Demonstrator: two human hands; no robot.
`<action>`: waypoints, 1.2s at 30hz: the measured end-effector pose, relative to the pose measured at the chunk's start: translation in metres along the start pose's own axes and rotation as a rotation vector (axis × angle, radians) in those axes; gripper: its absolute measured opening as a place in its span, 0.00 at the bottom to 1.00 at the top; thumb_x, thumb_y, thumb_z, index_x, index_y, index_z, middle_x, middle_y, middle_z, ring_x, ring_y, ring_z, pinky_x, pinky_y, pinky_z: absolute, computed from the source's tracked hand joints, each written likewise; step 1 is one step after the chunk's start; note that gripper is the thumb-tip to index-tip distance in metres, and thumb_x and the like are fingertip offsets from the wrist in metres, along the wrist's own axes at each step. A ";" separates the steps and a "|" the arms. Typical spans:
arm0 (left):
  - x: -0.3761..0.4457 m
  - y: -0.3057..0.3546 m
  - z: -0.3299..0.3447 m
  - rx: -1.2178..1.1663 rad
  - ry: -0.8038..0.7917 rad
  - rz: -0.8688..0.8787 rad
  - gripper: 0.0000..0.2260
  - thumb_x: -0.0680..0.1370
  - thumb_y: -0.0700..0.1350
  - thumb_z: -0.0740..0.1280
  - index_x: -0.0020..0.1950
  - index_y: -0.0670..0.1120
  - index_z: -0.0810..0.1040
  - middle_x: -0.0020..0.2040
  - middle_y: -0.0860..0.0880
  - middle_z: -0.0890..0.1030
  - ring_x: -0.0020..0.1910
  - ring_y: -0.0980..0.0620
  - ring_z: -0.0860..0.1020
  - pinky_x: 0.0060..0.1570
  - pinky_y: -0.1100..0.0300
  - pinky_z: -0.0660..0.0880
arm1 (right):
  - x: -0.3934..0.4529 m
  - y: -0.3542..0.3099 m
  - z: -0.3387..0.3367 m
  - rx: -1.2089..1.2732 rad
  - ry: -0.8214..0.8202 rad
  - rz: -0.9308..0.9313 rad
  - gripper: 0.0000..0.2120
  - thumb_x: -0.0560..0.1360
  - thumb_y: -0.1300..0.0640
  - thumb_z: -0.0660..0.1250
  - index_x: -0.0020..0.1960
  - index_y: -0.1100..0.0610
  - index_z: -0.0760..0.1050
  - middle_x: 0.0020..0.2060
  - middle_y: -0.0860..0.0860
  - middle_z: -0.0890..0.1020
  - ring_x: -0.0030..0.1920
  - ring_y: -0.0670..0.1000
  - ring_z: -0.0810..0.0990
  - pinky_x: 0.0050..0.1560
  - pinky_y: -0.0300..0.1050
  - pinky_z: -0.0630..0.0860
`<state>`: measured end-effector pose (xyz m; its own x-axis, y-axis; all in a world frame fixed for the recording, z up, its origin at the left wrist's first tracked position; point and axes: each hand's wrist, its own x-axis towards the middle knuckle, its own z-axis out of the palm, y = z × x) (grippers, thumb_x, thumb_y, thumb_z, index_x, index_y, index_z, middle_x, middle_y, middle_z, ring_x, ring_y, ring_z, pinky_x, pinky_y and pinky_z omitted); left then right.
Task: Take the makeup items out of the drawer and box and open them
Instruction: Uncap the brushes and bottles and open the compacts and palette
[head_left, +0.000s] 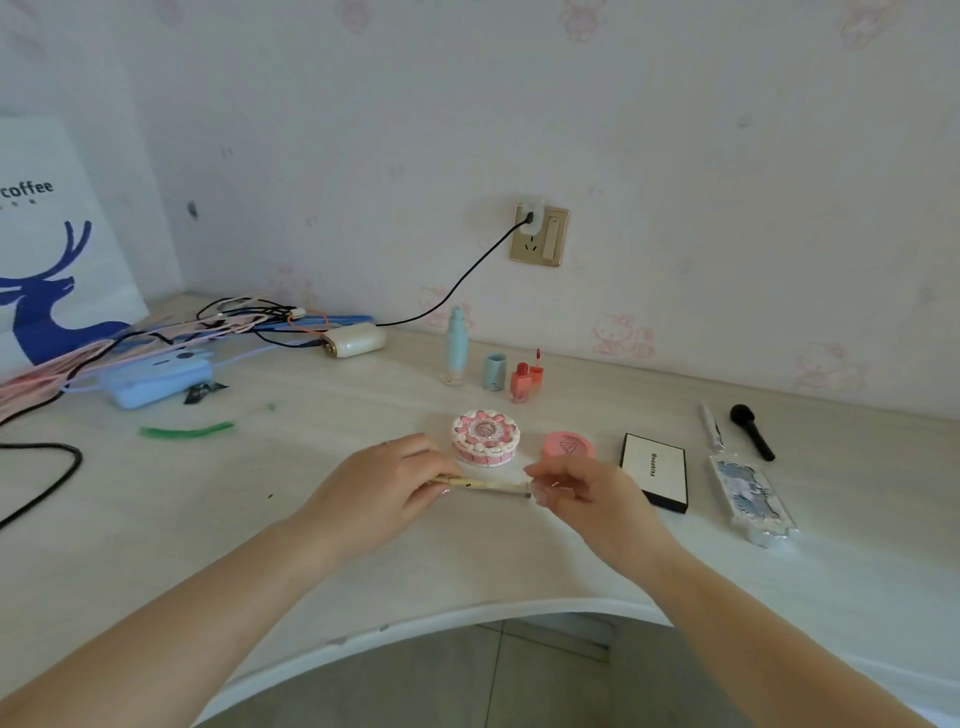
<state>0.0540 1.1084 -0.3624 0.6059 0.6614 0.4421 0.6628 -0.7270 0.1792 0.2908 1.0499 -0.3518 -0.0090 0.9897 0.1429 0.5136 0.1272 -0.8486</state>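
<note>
1. I saw my left hand (387, 480) grasping a slim cream pencil (480, 485) above the worktop (363, 561).
2. My right hand (582, 493) pinched its far end; the tip was hidden by my fingers.

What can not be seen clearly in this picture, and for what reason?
- Pencil, head view: both ends are covered by the left hand and the right hand, so whether a cap is on is unclear.
- Paper bag: cut off by the left edge.
- Palette: its label is too small to read.
- Drawer and box: not in view.
</note>
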 end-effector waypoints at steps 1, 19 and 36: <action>-0.002 -0.005 0.004 -0.009 -0.019 -0.014 0.15 0.75 0.54 0.56 0.53 0.55 0.79 0.45 0.57 0.78 0.42 0.57 0.78 0.39 0.69 0.68 | -0.002 0.005 0.005 0.017 0.017 0.021 0.13 0.74 0.61 0.68 0.44 0.41 0.78 0.43 0.43 0.83 0.44 0.41 0.81 0.49 0.30 0.74; -0.009 -0.035 0.037 -0.048 0.035 -0.181 0.12 0.72 0.49 0.63 0.50 0.50 0.83 0.43 0.52 0.80 0.43 0.49 0.78 0.46 0.62 0.71 | 0.008 0.028 0.031 -0.302 0.065 -0.027 0.09 0.73 0.59 0.67 0.46 0.44 0.77 0.42 0.39 0.81 0.42 0.35 0.76 0.43 0.24 0.70; -0.010 -0.039 0.042 0.001 0.144 -0.188 0.08 0.71 0.42 0.69 0.46 0.52 0.84 0.42 0.53 0.81 0.41 0.48 0.79 0.43 0.59 0.70 | 0.006 0.029 0.030 -0.292 0.095 -0.008 0.12 0.73 0.63 0.66 0.48 0.45 0.77 0.40 0.37 0.78 0.41 0.39 0.75 0.44 0.27 0.70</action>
<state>0.0403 1.1376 -0.4106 0.4026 0.7521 0.5217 0.7588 -0.5930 0.2693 0.2797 1.0618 -0.3914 0.0596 0.9763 0.2078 0.7390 0.0968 -0.6668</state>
